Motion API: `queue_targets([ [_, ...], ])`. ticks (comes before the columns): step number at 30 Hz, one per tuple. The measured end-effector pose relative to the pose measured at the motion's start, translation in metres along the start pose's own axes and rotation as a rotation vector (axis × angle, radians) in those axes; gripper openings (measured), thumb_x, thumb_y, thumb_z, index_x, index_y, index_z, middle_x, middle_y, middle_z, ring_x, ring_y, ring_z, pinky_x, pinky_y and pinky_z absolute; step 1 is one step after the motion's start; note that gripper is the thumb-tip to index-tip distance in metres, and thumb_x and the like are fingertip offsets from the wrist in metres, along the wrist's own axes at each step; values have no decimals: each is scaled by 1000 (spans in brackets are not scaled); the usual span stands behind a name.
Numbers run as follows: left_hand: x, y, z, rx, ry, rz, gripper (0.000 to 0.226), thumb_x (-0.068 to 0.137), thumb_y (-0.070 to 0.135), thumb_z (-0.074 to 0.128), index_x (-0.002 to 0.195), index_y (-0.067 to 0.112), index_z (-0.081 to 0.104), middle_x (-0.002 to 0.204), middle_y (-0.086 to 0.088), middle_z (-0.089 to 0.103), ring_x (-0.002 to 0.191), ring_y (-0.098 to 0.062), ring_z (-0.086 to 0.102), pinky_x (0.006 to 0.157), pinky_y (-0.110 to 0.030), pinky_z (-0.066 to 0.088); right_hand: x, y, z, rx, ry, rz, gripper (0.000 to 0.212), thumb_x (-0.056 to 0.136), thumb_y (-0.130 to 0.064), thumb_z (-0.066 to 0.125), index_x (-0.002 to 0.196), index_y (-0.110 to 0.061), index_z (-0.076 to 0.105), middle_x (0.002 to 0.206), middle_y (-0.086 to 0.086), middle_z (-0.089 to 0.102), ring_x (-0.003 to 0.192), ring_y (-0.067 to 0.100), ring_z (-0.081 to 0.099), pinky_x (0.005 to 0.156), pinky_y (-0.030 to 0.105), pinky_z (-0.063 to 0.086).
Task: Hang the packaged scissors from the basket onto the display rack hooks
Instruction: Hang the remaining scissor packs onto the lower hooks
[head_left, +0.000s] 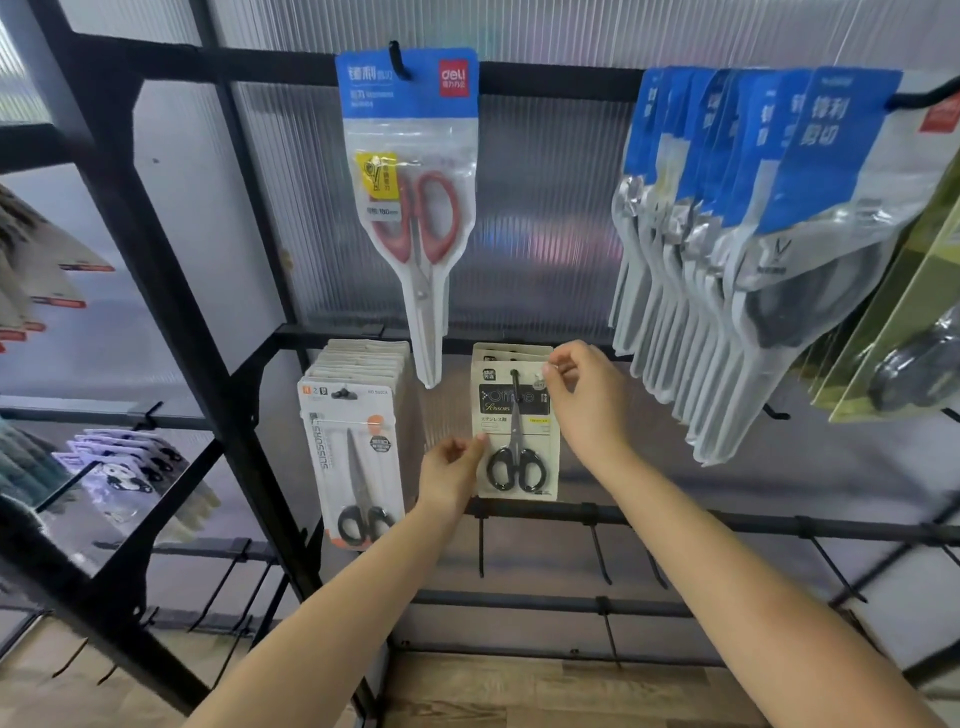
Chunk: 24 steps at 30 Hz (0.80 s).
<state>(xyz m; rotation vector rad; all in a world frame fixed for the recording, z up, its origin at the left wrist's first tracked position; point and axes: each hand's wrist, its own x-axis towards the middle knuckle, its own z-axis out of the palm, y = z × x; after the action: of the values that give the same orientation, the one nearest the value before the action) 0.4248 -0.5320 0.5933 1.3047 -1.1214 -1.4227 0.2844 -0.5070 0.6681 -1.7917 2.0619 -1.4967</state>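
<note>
A cream card pack of black-handled scissors (514, 447) hangs on a black hook (515, 382) of the display rack, at the front of a few like packs. My right hand (584, 400) pinches the pack's upper right corner. My left hand (452, 467) touches its left edge at mid height with curled fingers. To the left hangs a stack of white packs with black and orange scissors (358, 457). Above hangs a blue-topped pack of red-handled scissors (415, 208). The basket is out of view.
A dense row of blue-topped scissor packs (737, 249) hangs at the upper right, with green packs (904, 332) beyond. Several bare hooks (597, 551) stick out from the lower rails. At the left stand a rack frame post (171, 332) and sticker packs (130, 467).
</note>
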Motion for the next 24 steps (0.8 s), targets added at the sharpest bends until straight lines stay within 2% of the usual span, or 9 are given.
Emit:
queue_targets([
  [2,8,2,3,32,14,-5,21,89,29,62,76,15,54,85,-8,63,89,-27,61,93,-37,46,3,3,3,-27,9,-20,5,92,-11,57,93,-10,62,90,-6,52,77,9,53,62,4,36],
  [4,13,3,4,61,28,-16,20,88,33,62,80,16,56,94,-10,66,98,-30,62,98,-44,45,6,5,5,-34,13,-22,6,92,-11,56,94,-10,62,91,-5,51,76,8,51,62,2,35],
  [6,19,2,5,83,53,-18,21,88,36,62,82,16,57,95,-9,66,98,-29,62,97,-46,46,8,8,7,-29,4,-12,8,93,-11,55,96,-10,62,94,-3,52,78,7,50,62,1,34],
  [9,21,5,8,105,80,5,24,90,35,60,90,12,58,92,-4,62,90,-22,57,89,-36,45,7,10,8,-41,-20,-14,13,94,-12,52,103,-10,61,100,0,55,83,8,51,65,5,34],
  [12,16,7,8,167,106,36,25,92,32,57,105,10,57,97,-1,58,92,-17,52,84,-29,39,-1,7,4,-56,-40,-17,23,95,-13,51,116,-9,58,110,3,55,93,11,54,75,16,40],
  [15,2,5,4,231,107,52,30,94,28,55,115,7,55,107,-6,58,97,-19,52,83,-28,38,-20,4,-7,-85,-76,29,30,95,-14,49,125,-11,53,120,2,52,103,11,52,79,17,38],
  [17,-14,1,0,347,103,84,32,95,28,53,117,5,54,111,-9,60,102,-24,55,83,-27,38,-37,3,-16,-136,-99,48,31,97,-18,47,127,-11,51,123,2,52,109,15,53,83,24,42],
  [20,-40,-9,-5,552,4,213,27,96,28,49,111,7,55,111,-11,61,103,-28,57,86,-32,42,-69,5,-32,-195,-105,95,32,97,-19,46,127,-9,51,124,4,53,112,19,53,89,32,45],
  [24,-77,-23,3,730,-218,416,19,96,27,49,100,10,56,100,-6,62,96,-24,59,76,-30,44,-126,14,-60,-286,-79,251,34,98,-23,45,129,-11,51,127,4,53,114,21,54,91,34,47],
])
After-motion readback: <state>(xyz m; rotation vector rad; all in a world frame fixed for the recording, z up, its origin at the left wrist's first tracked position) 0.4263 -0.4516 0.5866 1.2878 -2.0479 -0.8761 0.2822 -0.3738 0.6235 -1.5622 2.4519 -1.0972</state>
